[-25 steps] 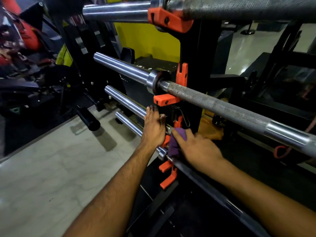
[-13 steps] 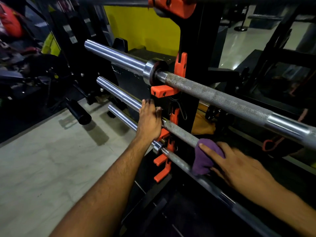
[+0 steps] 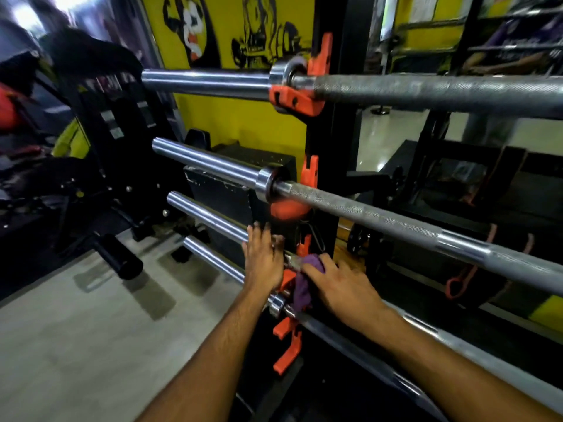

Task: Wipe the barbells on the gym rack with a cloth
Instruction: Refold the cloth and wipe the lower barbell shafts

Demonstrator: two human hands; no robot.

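Several steel barbells lie across a black rack upright [image 3: 335, 141] on orange hooks [image 3: 292, 99]. My left hand [image 3: 263, 258] grips the third barbell [image 3: 207, 216] down, at the end of its sleeve beside the upright. My right hand [image 3: 342, 289] presses a purple cloth [image 3: 303, 287] onto the bars just right of the upright, its fingers curled over the cloth. The cloth hangs down to the lowest barbell [image 3: 213, 260] by its collar. The third bar's shaft is hidden under my right hand.
The top barbell [image 3: 426, 89] and second barbell [image 3: 380, 220] cross above my hands. A black gym machine [image 3: 100, 166] with a padded roller [image 3: 118, 258] stands at left on the pale floor [image 3: 76, 345]. A yellow wall [image 3: 243, 123] is behind. A person [image 3: 511, 53] stands at far right.
My right hand slid the cloth left along the bar, back to the rack upright. My left hand kept its hold. The view tilted up, showing the top barbell.
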